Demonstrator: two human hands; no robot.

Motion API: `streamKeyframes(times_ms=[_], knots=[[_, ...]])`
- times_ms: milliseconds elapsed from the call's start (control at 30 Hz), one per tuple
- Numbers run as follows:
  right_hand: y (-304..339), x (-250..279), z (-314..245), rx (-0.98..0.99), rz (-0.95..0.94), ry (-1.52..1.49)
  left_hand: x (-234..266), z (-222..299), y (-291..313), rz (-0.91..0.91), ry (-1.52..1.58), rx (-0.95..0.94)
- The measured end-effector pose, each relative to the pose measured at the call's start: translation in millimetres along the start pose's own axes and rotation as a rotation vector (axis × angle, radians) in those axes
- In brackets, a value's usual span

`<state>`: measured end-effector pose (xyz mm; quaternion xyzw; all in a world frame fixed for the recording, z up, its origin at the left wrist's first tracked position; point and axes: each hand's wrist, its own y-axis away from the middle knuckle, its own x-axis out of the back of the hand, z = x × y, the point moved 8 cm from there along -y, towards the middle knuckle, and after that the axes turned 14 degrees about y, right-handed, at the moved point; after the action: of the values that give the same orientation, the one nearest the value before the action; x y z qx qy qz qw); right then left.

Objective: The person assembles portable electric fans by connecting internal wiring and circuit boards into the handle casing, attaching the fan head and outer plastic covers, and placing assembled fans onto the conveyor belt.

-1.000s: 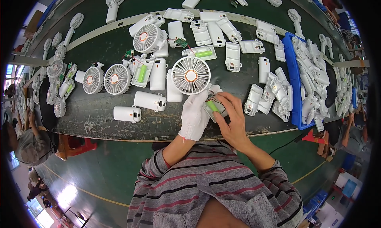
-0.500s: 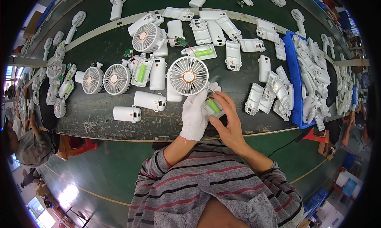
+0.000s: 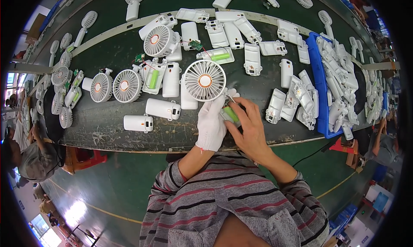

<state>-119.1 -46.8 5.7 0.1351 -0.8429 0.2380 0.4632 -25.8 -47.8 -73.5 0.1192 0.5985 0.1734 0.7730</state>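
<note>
My left hand [image 3: 210, 128], in a white knit glove, is closed around the neck of a white handheld fan [image 3: 205, 70] with a round grille and an orange ring at its hub. Below the grille, its handle lies opened toward me, showing a green cylindrical battery [image 3: 231, 114]. Bare, my right hand [image 3: 253, 133] pinches the handle from the right, its thumb by the battery and its index finger bent near the handle's upper end. Fine wiring there is too small to make out and partly covered by the fingers.
A blue bin [image 3: 318, 88] of white housings stands at the right. Several loose white handle shells [image 3: 252, 59] lie across the dark worktable [image 3: 103, 137]. Left of me are two fans [image 3: 126, 85] and an open shell with a green battery [image 3: 152, 78]. Co-workers sit at both sides.
My right fingers have curled closer over the upper end of the open handle, covering more of it. The left hand keeps its hold on the fan. A far row of fans has shifted slightly right.
</note>
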Motion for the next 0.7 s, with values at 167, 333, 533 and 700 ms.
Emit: streamKeyframes(times_ms=[167, 333, 533, 700], knots=[[8.3, 28.0, 24.2, -0.117, -0.008, -0.116, 3.6, -2.8, -4.4, 0.073, 0.069, 0.055], [22.6, 36.3, 62.5, -0.270, -0.012, -0.185, 6.6, -6.7, -5.4, 0.118, 0.059, 0.106], [15.2, 30.9, 43.2, -0.199, -0.043, -0.202, 5.0, -10.4, -5.3, 0.109, 0.046, 0.127], [0.1, 35.3, 14.6, 0.361, -0.186, 0.015, 4.5, -13.6, -1.4, 0.099, -0.035, 0.280]])
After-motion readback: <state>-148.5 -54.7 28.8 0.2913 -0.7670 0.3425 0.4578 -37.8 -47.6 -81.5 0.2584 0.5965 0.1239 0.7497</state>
